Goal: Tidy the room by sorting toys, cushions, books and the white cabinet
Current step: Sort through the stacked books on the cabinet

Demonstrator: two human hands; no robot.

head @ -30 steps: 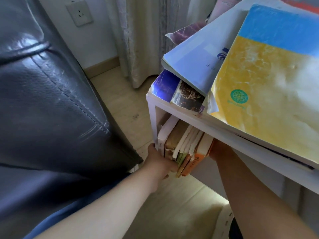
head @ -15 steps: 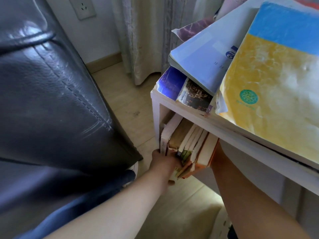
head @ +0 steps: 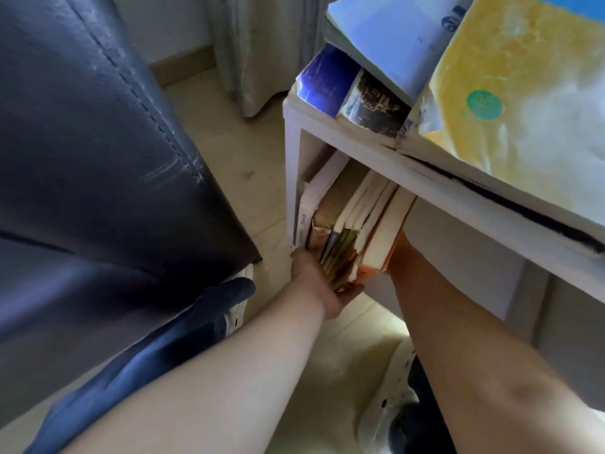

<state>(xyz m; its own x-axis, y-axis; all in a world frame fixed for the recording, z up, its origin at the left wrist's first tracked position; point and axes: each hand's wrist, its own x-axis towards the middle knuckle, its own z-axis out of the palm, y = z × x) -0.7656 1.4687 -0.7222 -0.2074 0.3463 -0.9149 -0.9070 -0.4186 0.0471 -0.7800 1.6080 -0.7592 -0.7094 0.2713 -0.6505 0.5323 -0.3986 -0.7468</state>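
Now, the books: a bundle of worn upright paperback books (head: 353,231) stands in the open lower compartment of the white wooden cabinet (head: 291,178), its lower ends sticking out past the front edge toward the hands.
Look of the bundle: a white spine with small print is on the side of the left hand; next come a tattered brown cover, several thin cream page blocks, and green and yellow spines. An orange-covered volume is on the side of the right hand. Corners are frayed and torn.
Left hand (head: 314,283): cupped under the bundle's lower ends, thumb up against the white spine, fingers curled beneath and gripping.
Right hand (head: 397,253): pressed against the orange cover, mostly hidden behind it; I cannot tell how its fingers lie.
Above both hands: on the cabinet top lies a loose overlapping pile: a yellow-and-blue glossy book (head: 523,93), a pale blue softcover (head: 393,37), a deep blue booklet (head: 324,80) and a dark brown cover (head: 373,106).
Left of the left hand: a dark leather sofa arm (head: 98,158), near the cabinet.
Beyond the hands: a pale grey curtain (head: 258,44) hangs to the light wooden floor (head: 235,152).
Below the right forearm: a white shoe (head: 386,404).
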